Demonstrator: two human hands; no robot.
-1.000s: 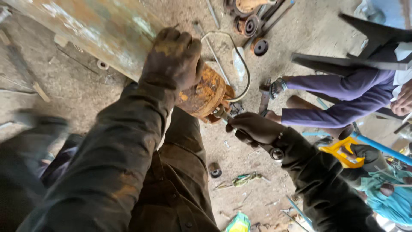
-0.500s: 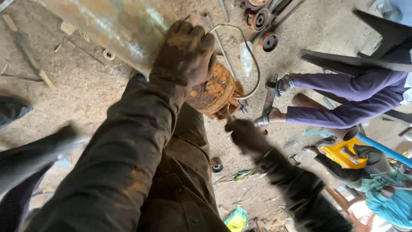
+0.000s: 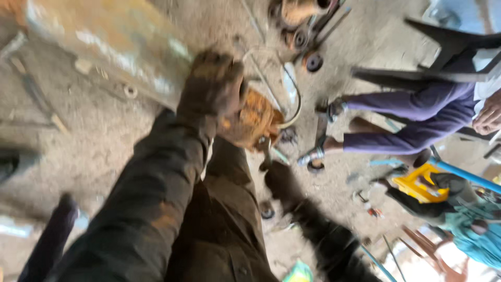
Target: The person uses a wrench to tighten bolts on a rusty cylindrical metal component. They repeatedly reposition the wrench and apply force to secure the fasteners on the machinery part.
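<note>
At scene centre, a rusty orange hub [image 3: 250, 122] is clasped from above by the left hand [image 3: 214, 86]; just below-right, the right hand [image 3: 282, 183] is blurred, grip indeterminate, a thin tool [image 3: 267, 154] pointing at the hub.

Both arms wear dark, grimy long sleeves smeared with rust-brown dust. The left hand [image 3: 213, 86] and the blurred right hand [image 3: 282, 183] look dirt-caked; trousers match.
</note>
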